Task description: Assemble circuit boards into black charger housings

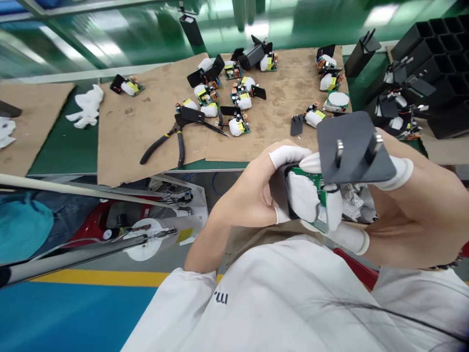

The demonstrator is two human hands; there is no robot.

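Observation:
Near the table's front edge, my left hand (256,188) is wrapped round a black plastic case (280,190), with white covers on some fingertips. A green circuit board (322,194) with a white padded lump (303,195) sits at the mouth of the case, partly inside it. My right hand (399,210), also with white finger covers, grips the board's outer end. A black plug plate (353,146) with two metal pins stands above that end and hides some of the right fingers.
Cardboard (154,112) on the green table bears several circuit boards (238,124) and black-handled pliers (176,129). White gloves (88,105) lie at left. Several black cases (439,73) are stacked at right. A metal pole (80,256) crosses the lower left.

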